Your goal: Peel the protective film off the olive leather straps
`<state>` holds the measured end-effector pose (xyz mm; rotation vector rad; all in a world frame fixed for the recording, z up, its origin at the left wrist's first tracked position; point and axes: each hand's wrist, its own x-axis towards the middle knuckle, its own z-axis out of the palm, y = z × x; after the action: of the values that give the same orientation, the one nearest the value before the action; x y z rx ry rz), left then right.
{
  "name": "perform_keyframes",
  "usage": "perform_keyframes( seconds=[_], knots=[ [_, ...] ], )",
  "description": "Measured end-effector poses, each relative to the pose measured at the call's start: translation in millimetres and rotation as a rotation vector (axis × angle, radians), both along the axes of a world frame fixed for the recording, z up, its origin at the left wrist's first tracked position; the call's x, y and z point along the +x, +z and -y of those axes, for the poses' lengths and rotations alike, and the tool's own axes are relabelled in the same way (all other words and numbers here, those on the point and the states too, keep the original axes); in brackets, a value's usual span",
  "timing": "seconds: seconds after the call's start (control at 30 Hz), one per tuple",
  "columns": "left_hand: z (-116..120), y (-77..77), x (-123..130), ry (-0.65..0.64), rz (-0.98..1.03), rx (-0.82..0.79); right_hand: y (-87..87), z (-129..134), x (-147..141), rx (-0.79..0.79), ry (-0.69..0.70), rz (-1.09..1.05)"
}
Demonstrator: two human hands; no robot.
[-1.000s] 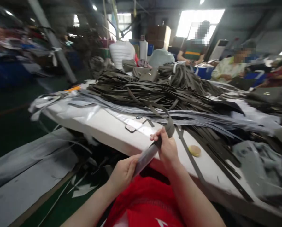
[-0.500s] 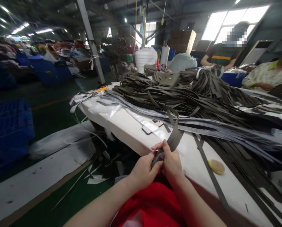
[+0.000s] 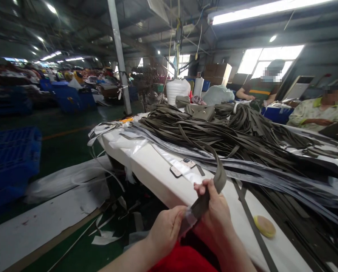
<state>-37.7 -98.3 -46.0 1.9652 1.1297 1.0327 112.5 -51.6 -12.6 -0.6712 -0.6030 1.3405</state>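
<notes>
- Through the head view, the only one I have, I find the dark strip [image 3: 201,206] stretched between the two hands, above the near edge of the white worktop [image 3: 157,181].
- I see the left hand [image 3: 166,228] closed in a pinch, thumb pressed down on the strip's lower part; its fingertips are partly hidden from me.
- I read the right hand [image 3: 218,209] as curled around the strip farther up, thumb and fingers drawn together with little gap.
- The relation I weigh most: the held length slants from the left hand at lower left to the right hand at upper right, so its long axis runs up and away from the red clothing [image 3: 183,260].
- Beyond the right hand, the strip bends upward and curves back to the left, towards the pile of dark strips [image 3: 183,124]. The right hand is the nearer one to that pile.
- Just beside the left hand, I make out a translucent piece [image 3: 190,218] against the strip; I cannot tell whether it wraps around or merely lies over it.
- To the right of the right hand, a yellow-edged round piece [image 3: 264,226] rests on the worktop beside a loose dark strip [image 3: 252,223].
</notes>
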Motion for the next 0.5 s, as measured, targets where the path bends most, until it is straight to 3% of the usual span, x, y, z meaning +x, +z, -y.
perform_keyframes(
  seconds=[0.1,0.2,0.33,0.5],
  knots=[
    [-2,-5.2,5,0.091,0.063,0.037,-16.5,15,-28,-0.024,0.102,0.142],
    [0,-6.6,1,0.098,0.151,-0.002,-18.3,25,-40,0.009,0.178,0.231],
    [3,-1.4,-11,-0.015,0.164,-0.011,-11.3,22,-33,-0.010,0.137,0.178],
    [1,0.7,-11,-0.066,-0.007,-0.003,-9.2,10,-17,-0.008,0.088,0.109]
  ],
)
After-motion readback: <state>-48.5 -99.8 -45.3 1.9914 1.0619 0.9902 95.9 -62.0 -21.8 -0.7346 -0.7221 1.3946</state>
